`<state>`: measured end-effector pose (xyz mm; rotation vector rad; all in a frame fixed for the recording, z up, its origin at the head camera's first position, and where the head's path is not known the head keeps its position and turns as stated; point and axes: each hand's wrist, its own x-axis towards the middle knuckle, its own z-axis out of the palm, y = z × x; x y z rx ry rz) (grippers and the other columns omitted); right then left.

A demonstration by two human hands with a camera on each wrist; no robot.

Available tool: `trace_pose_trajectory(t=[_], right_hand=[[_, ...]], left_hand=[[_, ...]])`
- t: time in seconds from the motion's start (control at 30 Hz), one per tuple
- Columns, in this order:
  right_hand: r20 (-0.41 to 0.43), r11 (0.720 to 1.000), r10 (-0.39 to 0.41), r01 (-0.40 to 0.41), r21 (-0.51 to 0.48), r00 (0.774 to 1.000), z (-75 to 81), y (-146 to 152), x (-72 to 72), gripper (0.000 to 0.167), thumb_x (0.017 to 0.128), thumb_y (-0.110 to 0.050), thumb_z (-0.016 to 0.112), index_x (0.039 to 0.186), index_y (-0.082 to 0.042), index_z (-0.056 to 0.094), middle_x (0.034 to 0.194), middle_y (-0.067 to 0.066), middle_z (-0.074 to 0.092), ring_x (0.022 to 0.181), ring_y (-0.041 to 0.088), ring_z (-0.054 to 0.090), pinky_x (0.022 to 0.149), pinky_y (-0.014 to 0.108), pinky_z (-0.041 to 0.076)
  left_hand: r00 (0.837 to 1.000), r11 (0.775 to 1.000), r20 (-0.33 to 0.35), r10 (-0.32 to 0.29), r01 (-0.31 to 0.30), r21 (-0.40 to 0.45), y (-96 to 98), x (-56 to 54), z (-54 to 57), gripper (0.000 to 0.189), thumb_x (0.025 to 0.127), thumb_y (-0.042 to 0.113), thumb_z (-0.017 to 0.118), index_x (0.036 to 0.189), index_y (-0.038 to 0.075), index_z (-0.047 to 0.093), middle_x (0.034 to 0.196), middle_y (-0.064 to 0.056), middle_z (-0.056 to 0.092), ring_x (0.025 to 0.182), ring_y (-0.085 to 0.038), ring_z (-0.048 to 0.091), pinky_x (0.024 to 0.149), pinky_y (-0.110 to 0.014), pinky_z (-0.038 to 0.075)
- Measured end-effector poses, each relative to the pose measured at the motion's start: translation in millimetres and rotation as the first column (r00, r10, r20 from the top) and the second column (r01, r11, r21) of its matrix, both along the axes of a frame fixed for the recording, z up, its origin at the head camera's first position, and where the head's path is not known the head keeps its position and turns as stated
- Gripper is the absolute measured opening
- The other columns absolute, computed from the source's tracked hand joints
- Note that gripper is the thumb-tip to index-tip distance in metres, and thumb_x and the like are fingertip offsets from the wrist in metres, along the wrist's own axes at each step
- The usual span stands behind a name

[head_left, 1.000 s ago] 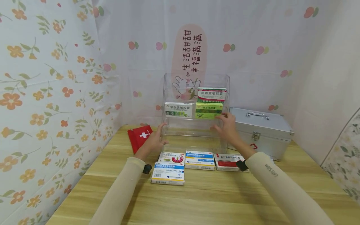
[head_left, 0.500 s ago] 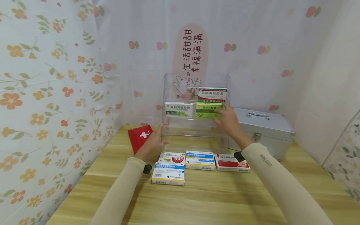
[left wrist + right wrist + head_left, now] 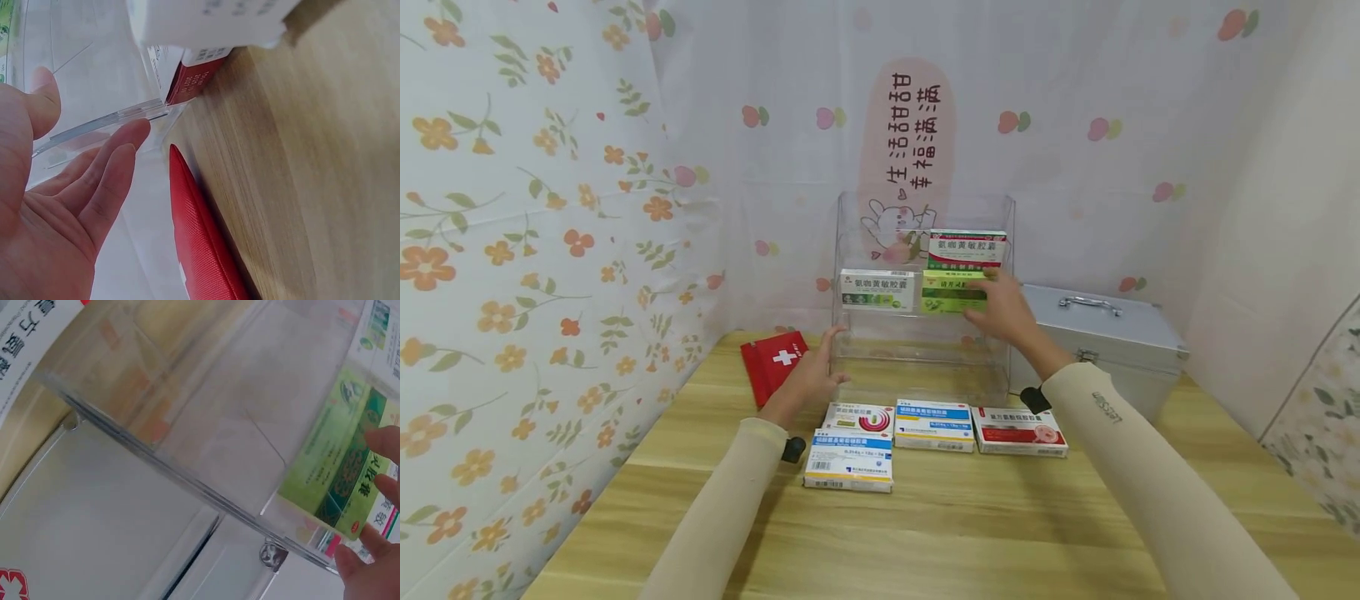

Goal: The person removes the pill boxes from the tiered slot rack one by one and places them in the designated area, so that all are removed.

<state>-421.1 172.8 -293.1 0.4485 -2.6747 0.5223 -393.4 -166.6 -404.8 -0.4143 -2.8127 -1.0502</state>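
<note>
My left hand point(image 3: 808, 375) is at the left side of a clear tiered rack point(image 3: 917, 342). In the left wrist view its thumb and fingers point(image 3: 115, 172) are spread to either side of the rack's clear edge, not curled round it. My right hand point(image 3: 1003, 312) reaches over the right end of a green medicine box point(image 3: 951, 292) on a middle tier, its fingers touching the front and covering part of the label. Left of that stands a white-and-green medicine box point(image 3: 877, 292). A white, red and green medicine box point(image 3: 967, 248) stands on the tier above, behind the green one.
On the table before the rack lie a red-and-white box point(image 3: 1018, 433), two blue-and-white boxes point(image 3: 932, 427) and a white box with pink rings point(image 3: 859, 418), partly covered. A red first-aid pouch point(image 3: 771, 367) lies left; a silver case point(image 3: 1097, 333) stands right.
My right hand has moved from the green box's lower right corner up and left over its front. The boxes keep their places, and the left hand stays by the rack's side.
</note>
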Motion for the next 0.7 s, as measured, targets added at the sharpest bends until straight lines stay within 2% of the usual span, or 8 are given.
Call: trace_pose_trajectory(t=[0.23, 0.4, 0.53, 0.7], right_hand=[[0.015, 1.0, 0.02, -0.02, 0.014, 1.0, 3.3, 3, -7.2, 0.049, 0.085, -0.018, 0.075, 0.128, 0.002, 0.061, 0.141, 0.026, 0.037, 0.131, 0.044, 0.037, 0.107, 0.059, 0.032], [0.063, 0.999, 0.042, -0.041, -0.015, 0.997, 5.9, 7, -12.6, 0.042, 0.089, -0.013, 0.071, 0.126, 0.002, 0.061, 0.146, 0.026, 0.032, 0.135, 0.044, 0.032, 0.107, 0.059, 0.034], [0.082, 0.998, 0.067, -0.067, -0.006, 0.994, 10.3, 9, -13.8, 0.038, 0.089, -0.012, 0.069, 0.124, 0.003, 0.062, 0.147, 0.03, 0.031, 0.137, 0.048, 0.028, 0.109, 0.061, 0.03], [0.085, 0.996, 0.085, -0.081, -0.047, 0.993, 14.4, 11, -14.1, 0.03, 0.089, -0.009, 0.068, 0.116, 0.005, 0.066, 0.14, 0.031, 0.036, 0.129, 0.048, 0.035, 0.106, 0.06, 0.033]], left_hand=[[1.0, 1.0, -0.003, -0.009, 0.009, -0.007, 0.2, 1.0, -0.5, 0.09, 0.091, 0.019, 0.073, 0.152, 0.04, 0.012, 0.073, -0.01, 0.053, 0.059, -0.024, 0.055, 0.061, -0.031, 0.052], [1.0, 1.0, -0.001, -0.006, 0.006, -0.009, 0.7, 0.4, -0.4, 0.089, 0.091, 0.018, 0.073, 0.153, 0.038, 0.012, 0.07, -0.011, 0.052, 0.055, -0.025, 0.052, 0.055, -0.031, 0.05], [1.0, 1.0, 0.002, 0.012, -0.012, -0.01, 1.8, -0.8, 0.3, 0.09, 0.091, 0.018, 0.073, 0.153, 0.037, 0.012, 0.072, -0.011, 0.053, 0.057, -0.026, 0.054, 0.055, -0.031, 0.051], [1.0, 1.0, 0.002, 0.021, -0.021, -0.007, 2.5, -1.0, 0.4, 0.09, 0.091, 0.018, 0.073, 0.154, 0.036, 0.012, 0.073, -0.01, 0.054, 0.059, -0.025, 0.055, 0.056, -0.031, 0.053]])
